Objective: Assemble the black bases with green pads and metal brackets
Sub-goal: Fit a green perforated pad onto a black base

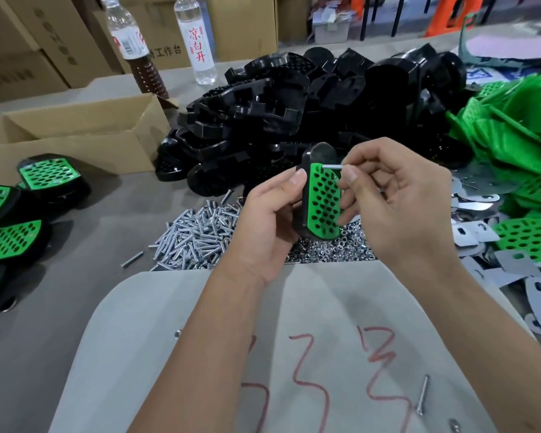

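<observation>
Above the near middle of the grey table (60, 307), seen from the head camera, the left hand (269, 220) grips a black base (303, 185) held upright, thumb on its left edge, with a perforated green pad (324, 201) seated on the face turned toward the camera; the right hand (397, 201) pinches a silver bolt (331, 166) between thumb and forefinger, the bolt lying level with its tip at the pad's top corner; whether it has entered a hole cannot be told. Below the hands lie a heap of bolts (194, 235) and, just right of it, a heap of nuts (328, 250); a pale board with red scrawl (310, 354) covers the near table, one loose bolt (423, 395) on it. Far behind sits a pile of black bases (294, 114); to the right, loose green pads (519, 135) and metal brackets (487, 242); at the left edge, finished assemblies (10, 239), an open cardboard box (75, 135), and two bottles (197, 39) beyond.
</observation>
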Demonstrator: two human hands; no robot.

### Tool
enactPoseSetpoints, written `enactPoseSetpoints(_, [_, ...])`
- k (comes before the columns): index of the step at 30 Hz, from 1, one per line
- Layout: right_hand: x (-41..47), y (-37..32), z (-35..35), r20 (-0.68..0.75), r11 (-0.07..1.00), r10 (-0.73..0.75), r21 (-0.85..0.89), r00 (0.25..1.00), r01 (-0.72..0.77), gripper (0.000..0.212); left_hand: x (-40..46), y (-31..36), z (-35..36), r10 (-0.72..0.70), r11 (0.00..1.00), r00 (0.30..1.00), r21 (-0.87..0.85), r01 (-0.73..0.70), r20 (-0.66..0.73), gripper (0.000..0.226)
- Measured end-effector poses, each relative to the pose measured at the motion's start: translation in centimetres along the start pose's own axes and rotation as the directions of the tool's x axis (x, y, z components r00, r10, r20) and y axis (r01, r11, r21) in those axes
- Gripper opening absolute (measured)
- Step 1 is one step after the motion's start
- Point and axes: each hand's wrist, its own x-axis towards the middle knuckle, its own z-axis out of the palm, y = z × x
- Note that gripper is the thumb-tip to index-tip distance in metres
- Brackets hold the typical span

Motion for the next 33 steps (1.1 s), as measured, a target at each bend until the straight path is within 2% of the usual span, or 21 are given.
enactPoseSetpoints(9, [0.5, 0.3, -0.3, 0.072, 0.941, -0.173, -0.282, 0.982, 0.187, 0.008, 0.3, -0.2, -0.3, -0.001, 1.000, 1.000, 0.026, 0.001, -0.030, 0.042])
enactPoseSetpoints(13, [0.3, 0.4, 0.1, 0.020, 0.992, 0.066, -0.112, 0.998, -0.063, 0.009, 0.5, -0.5, -0.1, -0.004, 0.999, 0.998, 0.052, 0.007, -0.059, 0.044])
enactPoseSetpoints(15, [0.3, 0.4, 0.2, 0.020, 0.986, 0.106, -0.130, 0.994, -0.103, 0.010, 0.4, -0.5, 0.0, -0.001, 0.998, 0.998, 0.058, 0.005, -0.060, 0.045])
enactPoseSetpoints(19, [0.4, 0.0, -0.1, 0.056, 0.938, -0.092, -0.331, 0.994, 0.105, 0.010, 0.3, -0.6, 0.3, 0.029, 0.996, 0.997, 0.084, -0.023, -0.069, 0.051])
enactPoseSetpoints(21, [0.3, 0.1, 0.1, 0.071, 0.953, -0.056, -0.294, 0.996, 0.074, 0.011, 0.3, -0.9, 0.4, 0.050, 0.994, 0.996, 0.100, -0.042, -0.077, 0.054])
enactPoseSetpoints(23, [0.1, 0.2, 0.4, 0.047, 0.987, 0.071, -0.149, 0.996, -0.063, 0.015, 0.3, -1.1, 0.4, 0.072, 0.993, 0.994, 0.097, -0.063, -0.087, 0.053])
enactPoseSetpoints(25, [-0.2, 0.3, 0.6, -0.018, 0.991, 0.127, -0.029, 0.992, -0.128, 0.016, 0.4, -1.2, 0.6, 0.102, 0.992, 0.990, 0.079, -0.094, -0.101, 0.052])
enactPoseSetpoints(27, [-0.6, 0.1, 1.0, -0.120, 0.996, 0.087, -0.026, 0.989, -0.091, 0.011, 0.4, -1.3, 0.9, 0.132, 0.990, 0.984, 0.055, -0.126, -0.116, 0.053])
enactPoseSetpoints(29, [-1.0, 0.0, 1.5, -0.162, 0.996, 0.041, -0.076, 0.986, -0.054, 0.013, 0.5, -1.3, 1.2, 0.163, 0.986, 0.978, 0.042, -0.159, -0.131, 0.053])
enactPoseSetpoints(31, [-1.2, -0.3, 1.8, -0.132, 0.992, -0.002, -0.122, 0.991, -0.014, 0.018, 0.5, -1.1, 1.1, 0.200, 0.980, 0.970, 0.047, -0.195, -0.141, 0.052])
enactPoseSetpoints(33, [-1.0, -0.5, 1.7, -0.026, 0.989, -0.048, -0.144, 0.999, 0.044, 0.021, 0.3, -0.7, 0.9, 0.229, 0.973, 0.961, 0.064, -0.222, -0.153, 0.053])
